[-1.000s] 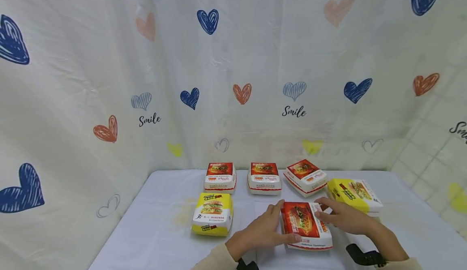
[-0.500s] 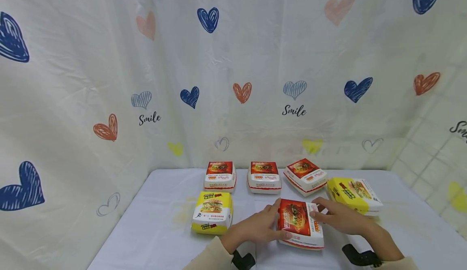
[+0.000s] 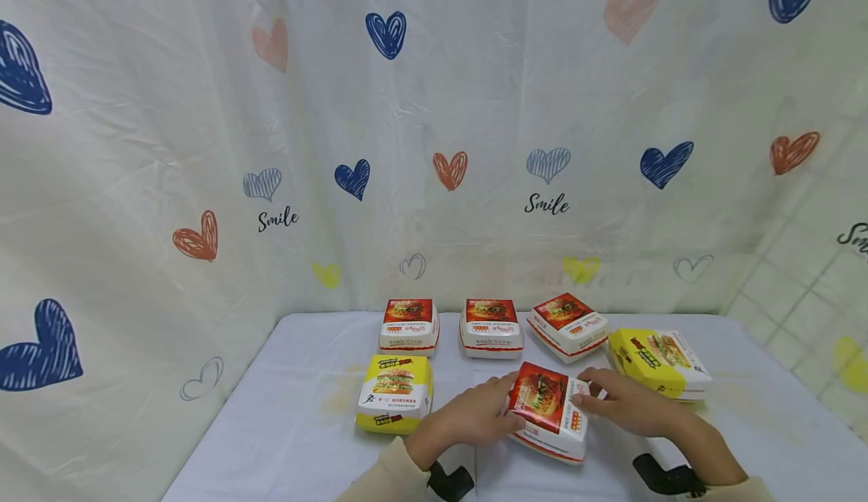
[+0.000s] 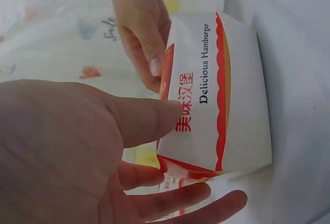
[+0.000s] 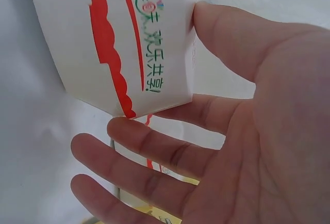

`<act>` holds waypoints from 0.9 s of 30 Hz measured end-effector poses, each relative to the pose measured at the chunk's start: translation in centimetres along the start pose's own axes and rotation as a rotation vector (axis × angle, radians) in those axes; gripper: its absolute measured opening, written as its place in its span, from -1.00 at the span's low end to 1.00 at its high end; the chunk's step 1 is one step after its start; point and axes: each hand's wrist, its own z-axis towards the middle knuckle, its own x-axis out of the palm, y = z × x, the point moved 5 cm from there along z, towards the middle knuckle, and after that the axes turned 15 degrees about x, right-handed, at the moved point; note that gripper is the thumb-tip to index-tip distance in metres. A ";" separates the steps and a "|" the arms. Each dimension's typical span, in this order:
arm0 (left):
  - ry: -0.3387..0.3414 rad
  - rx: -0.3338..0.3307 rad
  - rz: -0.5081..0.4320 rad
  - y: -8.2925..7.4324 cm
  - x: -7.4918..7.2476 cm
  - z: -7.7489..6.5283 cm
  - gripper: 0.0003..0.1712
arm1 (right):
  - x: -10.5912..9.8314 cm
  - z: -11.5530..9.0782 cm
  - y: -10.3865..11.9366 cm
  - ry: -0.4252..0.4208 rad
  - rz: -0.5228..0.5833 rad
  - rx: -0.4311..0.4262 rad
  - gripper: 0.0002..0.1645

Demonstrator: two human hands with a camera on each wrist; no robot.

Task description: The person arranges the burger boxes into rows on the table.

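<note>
A red and white hamburger box [image 3: 552, 411] sits near the front of the table, turned slightly, with a burger picture on its lid. My left hand [image 3: 475, 415] holds its left corner. In the left wrist view, that thumb presses the face of the box [image 4: 234, 90] lettered "Delicious Hamburger", and the fingers lie along the adjoining side. At the right far corner, my right hand [image 3: 627, 404] pinches the box between thumb and index finger. The right wrist view has the other fingers [image 5: 134, 175] extended past the box's edge.
Behind stand three red and white boxes [image 3: 409, 329] in a row, the rightmost one angled. A yellow and white box [image 3: 393, 396] lies left of my left hand; another yellow box [image 3: 658, 362] is just beyond my right hand. A heart-printed curtain [image 3: 434, 110] hangs behind the table.
Both hands have shifted left with the held box, the left hand further than the right. The box has turned clockwise a little. The other boxes have stayed put.
</note>
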 end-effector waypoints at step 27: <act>-0.181 -0.092 -0.041 0.9 -1.4 -0.3 -0.51 | 1.4 0.0 1.1 0.058 0.004 -0.038 -0.41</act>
